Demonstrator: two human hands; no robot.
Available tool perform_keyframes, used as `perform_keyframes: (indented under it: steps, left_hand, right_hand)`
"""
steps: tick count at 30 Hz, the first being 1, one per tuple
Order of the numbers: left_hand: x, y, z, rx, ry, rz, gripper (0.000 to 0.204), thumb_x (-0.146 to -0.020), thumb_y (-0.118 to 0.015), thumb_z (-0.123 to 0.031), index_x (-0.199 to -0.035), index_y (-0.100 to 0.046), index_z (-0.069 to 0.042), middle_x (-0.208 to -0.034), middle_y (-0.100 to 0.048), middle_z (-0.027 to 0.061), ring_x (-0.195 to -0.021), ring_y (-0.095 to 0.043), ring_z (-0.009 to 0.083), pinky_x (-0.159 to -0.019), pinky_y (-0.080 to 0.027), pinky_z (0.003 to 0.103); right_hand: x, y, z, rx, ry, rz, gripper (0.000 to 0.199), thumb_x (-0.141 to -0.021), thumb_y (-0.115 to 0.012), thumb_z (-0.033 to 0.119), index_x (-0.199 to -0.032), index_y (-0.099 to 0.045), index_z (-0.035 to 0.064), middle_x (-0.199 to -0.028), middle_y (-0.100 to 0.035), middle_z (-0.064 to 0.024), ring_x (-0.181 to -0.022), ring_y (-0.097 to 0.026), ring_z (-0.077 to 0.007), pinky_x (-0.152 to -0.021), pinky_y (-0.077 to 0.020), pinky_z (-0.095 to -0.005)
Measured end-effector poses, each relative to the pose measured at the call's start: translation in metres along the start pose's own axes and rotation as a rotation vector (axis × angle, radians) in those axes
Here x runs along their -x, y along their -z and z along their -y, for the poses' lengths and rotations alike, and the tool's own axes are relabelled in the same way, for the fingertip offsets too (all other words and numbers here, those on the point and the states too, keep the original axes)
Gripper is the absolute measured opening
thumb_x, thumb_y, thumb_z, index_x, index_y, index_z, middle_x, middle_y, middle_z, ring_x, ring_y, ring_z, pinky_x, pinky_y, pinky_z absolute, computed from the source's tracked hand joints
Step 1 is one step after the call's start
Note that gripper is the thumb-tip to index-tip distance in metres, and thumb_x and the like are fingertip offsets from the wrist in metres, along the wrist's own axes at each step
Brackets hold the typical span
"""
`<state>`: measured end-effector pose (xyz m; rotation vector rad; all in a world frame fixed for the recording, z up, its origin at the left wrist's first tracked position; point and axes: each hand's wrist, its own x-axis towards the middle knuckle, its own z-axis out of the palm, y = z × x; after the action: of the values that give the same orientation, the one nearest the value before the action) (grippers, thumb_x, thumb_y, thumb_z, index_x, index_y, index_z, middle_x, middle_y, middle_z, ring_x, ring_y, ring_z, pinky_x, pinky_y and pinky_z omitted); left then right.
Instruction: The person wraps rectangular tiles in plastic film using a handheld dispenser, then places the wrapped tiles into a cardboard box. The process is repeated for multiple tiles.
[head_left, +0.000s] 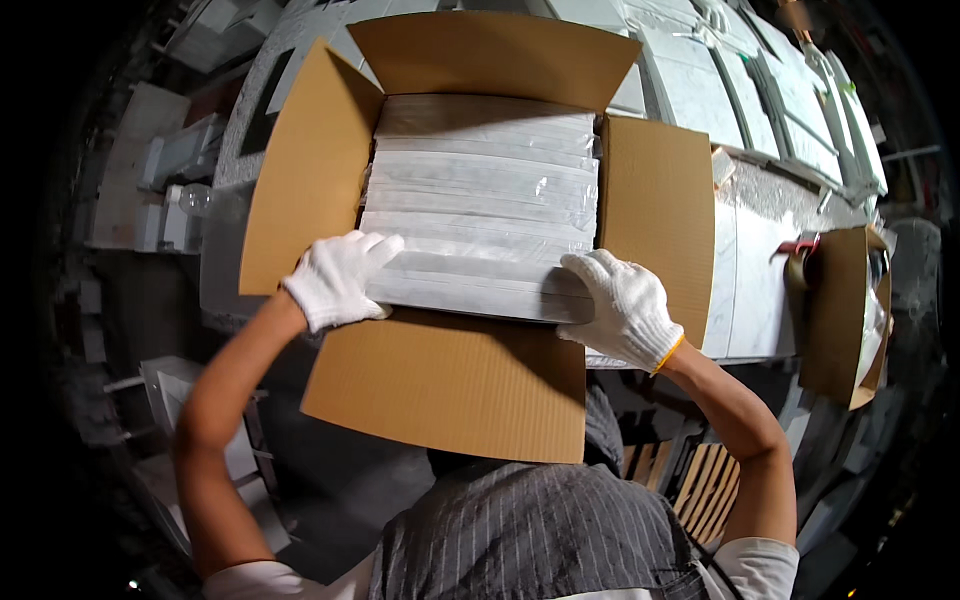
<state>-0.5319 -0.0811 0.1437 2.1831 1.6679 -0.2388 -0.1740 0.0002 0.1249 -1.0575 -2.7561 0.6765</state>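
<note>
An open brown cardboard box [450, 385] stands in front of me with its flaps folded outward. Several flat white packs [480, 190] in clear, shiny plastic fill it in rows. The nearest white pack [470, 290] lies at the box's near edge, partly raised above the front flap. My left hand [343, 280], in a white knit glove, grips this pack's left end, fingers over the top and thumb at the near side. Its right end is held by my right hand [620, 305], also gloved, with the fingers curled round the corner. The pack's underside is hidden.
White marbled slabs or panels [690, 80] cover the table at the far right. A smaller cardboard box [835, 310] with things inside stands at the right edge, beside a red-handled tool [797, 246]. A clear plastic bottle [195, 199] is at left. A slatted wooden pallet [708, 490] lies below.
</note>
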Motion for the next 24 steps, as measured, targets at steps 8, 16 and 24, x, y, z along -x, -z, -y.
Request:
perform_keyframes:
  steps: [8, 16, 24]
  left_hand:
    - [0.019, -0.028, -0.019, -0.129, -0.173, -0.367, 0.049, -0.07, -0.076, -0.037, -0.11, -0.065, -0.011, -0.116, -0.06, 0.0084, -0.111, -0.055, 0.029, -0.107, -0.038, 0.046]
    - [-0.056, -0.091, -0.045, -0.159, -0.193, -0.413, 0.069, -0.089, -0.057, -0.055, -0.146, -0.047, -0.017, -0.155, -0.04, 0.0116, -0.144, -0.033, 0.0317, -0.121, -0.017, 0.051]
    - [-0.062, -0.078, -0.062, -0.279, -0.176, -0.417, 0.07, -0.089, -0.052, -0.057, -0.146, -0.047, -0.016, -0.158, -0.034, 0.0111, -0.149, -0.024, 0.031, -0.123, -0.013, 0.053]
  right_hand:
    - [0.025, -0.017, -0.011, 0.015, 0.105, -0.09, 0.052, -0.073, -0.08, 0.035, -0.117, -0.069, 0.0091, -0.122, -0.065, -0.0097, -0.118, -0.059, -0.0315, -0.104, -0.0447, -0.0465]
    - [0.004, -0.053, 0.007, 0.01, 0.228, -0.291, 0.051, -0.081, -0.071, 0.03, -0.125, -0.059, 0.0082, -0.132, -0.056, -0.0102, -0.125, -0.05, -0.0323, -0.11, -0.0373, -0.0487]
    - [0.008, -0.039, 0.016, -0.017, 0.196, -0.354, 0.048, -0.073, -0.075, 0.025, -0.116, -0.062, 0.009, -0.124, -0.06, -0.0074, -0.12, -0.055, -0.0303, -0.107, -0.0418, -0.0461]
